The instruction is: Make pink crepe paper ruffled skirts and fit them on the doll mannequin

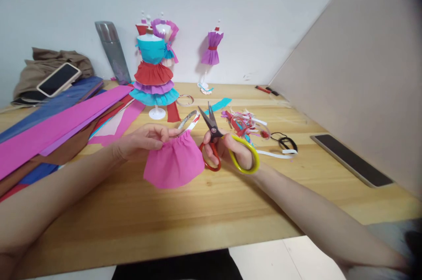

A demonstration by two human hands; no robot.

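My left hand (149,137) pinches a pink ruffled skirt (174,165), gathered at its waist, hem hanging loose, while my right (240,153) grips scissors (214,131), blades parted.

Ruffled skirt (174,163): plain pink
Scissor handles (245,156): one yellow, one red
Counter (211,214): pale, wood-grained
Bottle (116,53): grey

The camera sits up on the person's head and looks forward and down at the counter (148,223). It is close to the left hand (150,137) and the right hand (232,150), which show near the middle. The wall (280,16) is farther away at the top, and a bit of floor (277,258) peeks in at the bottom.
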